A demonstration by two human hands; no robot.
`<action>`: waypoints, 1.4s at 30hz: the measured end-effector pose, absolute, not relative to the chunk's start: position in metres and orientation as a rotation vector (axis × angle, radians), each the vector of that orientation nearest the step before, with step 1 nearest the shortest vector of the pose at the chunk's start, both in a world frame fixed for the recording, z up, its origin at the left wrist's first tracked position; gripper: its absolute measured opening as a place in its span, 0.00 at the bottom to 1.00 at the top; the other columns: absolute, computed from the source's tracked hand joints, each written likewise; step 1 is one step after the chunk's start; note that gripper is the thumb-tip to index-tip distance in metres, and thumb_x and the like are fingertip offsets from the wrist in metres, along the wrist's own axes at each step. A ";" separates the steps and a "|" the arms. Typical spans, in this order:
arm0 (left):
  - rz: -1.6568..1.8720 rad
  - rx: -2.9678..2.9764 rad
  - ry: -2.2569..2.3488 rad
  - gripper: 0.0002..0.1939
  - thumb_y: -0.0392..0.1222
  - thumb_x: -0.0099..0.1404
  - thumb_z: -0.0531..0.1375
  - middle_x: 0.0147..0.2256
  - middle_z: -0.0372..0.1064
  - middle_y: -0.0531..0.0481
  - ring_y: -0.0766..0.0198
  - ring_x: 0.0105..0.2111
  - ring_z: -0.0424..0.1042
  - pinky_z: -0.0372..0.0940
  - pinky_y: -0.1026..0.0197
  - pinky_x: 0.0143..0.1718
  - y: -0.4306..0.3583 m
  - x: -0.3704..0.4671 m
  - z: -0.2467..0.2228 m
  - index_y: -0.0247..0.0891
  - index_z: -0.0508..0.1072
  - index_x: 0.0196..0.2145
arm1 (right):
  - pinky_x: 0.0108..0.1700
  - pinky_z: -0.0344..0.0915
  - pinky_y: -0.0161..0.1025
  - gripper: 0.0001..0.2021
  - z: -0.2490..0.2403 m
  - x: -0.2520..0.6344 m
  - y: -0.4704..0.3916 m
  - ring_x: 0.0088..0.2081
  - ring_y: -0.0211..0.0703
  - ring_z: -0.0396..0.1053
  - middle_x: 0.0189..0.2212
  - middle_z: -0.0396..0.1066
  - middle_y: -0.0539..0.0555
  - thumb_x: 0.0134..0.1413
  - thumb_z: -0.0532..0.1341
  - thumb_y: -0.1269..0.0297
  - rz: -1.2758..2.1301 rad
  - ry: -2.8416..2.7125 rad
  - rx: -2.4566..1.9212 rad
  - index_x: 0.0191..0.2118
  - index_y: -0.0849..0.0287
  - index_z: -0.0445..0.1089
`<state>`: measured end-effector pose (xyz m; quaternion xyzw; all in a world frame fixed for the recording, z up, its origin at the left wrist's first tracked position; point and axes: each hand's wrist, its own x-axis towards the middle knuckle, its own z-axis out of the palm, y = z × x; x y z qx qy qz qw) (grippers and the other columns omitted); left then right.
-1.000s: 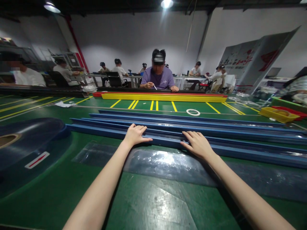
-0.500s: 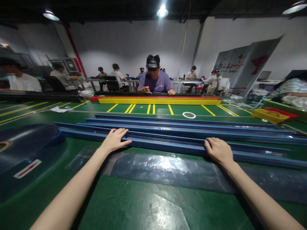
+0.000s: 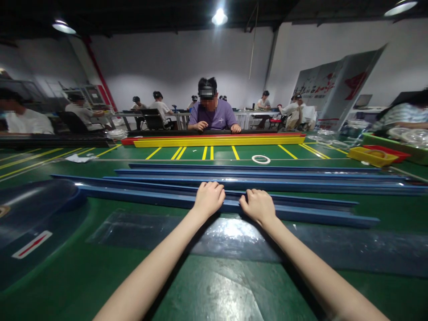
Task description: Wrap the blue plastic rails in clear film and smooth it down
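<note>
A long blue channel strip (image 3: 160, 196) lies across the green table, nearest of several blue strips. My left hand (image 3: 209, 198) is closed over it near the middle, fingers curled over its far edge. Just to the right, my right hand (image 3: 259, 206) grips the same strip, its thumb on the near side. Behind it lie more blue strips (image 3: 301, 183), roughly parallel. A clear plastic film (image 3: 150, 229) is spread flat on the table in front of the strip, partly beneath my forearms.
A blue transparent roll (image 3: 36, 214) with a red arrow label sits at the left. Beyond the strips are a white ring (image 3: 261, 159), a yellow bar (image 3: 217, 141) and a yellow tray (image 3: 371, 157). A person in purple (image 3: 213, 113) sits opposite.
My left hand has moved right and closed on the near strip; my right hand has moved left. The hands are now close together, and the strip has shifted left.
</note>
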<state>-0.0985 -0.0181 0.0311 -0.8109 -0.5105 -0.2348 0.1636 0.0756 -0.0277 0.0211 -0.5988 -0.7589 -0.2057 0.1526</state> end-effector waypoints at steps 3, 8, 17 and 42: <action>-0.630 -2.340 -1.468 0.14 0.39 0.63 0.46 0.32 0.71 0.47 0.60 0.34 0.68 0.56 0.57 0.36 -0.017 -0.079 0.020 0.38 0.71 0.33 | 0.34 0.54 0.40 0.18 0.020 0.054 -0.028 0.30 0.46 0.67 0.28 0.71 0.60 0.53 0.45 0.62 -0.533 -2.192 -1.710 0.30 0.63 0.70; -0.627 -2.298 -1.510 0.15 0.39 0.62 0.46 0.30 0.70 0.45 0.59 0.33 0.68 0.58 0.58 0.34 -0.014 -0.083 0.015 0.36 0.71 0.30 | 0.36 0.54 0.38 0.17 0.023 0.053 -0.028 0.33 0.44 0.66 0.30 0.70 0.58 0.55 0.44 0.62 -0.485 -2.288 -1.649 0.33 0.61 0.68; -0.631 -2.229 -1.583 0.16 0.38 0.60 0.46 0.30 0.72 0.48 0.61 0.32 0.69 0.59 0.61 0.32 -0.006 -0.128 0.016 0.38 0.73 0.30 | 0.36 0.54 0.36 0.20 0.025 0.158 -0.032 0.35 0.41 0.65 0.31 0.70 0.55 0.58 0.40 0.58 -0.548 -2.278 -1.769 0.35 0.58 0.67; -0.788 -1.973 -1.822 0.20 0.41 0.65 0.43 0.51 0.62 0.45 0.57 0.53 0.57 0.52 0.52 0.48 -0.042 -0.137 -0.005 0.36 0.66 0.48 | 0.35 0.55 0.35 0.19 0.015 0.197 -0.040 0.36 0.40 0.66 0.33 0.72 0.53 0.56 0.43 0.60 -0.477 -2.057 -1.868 0.35 0.57 0.70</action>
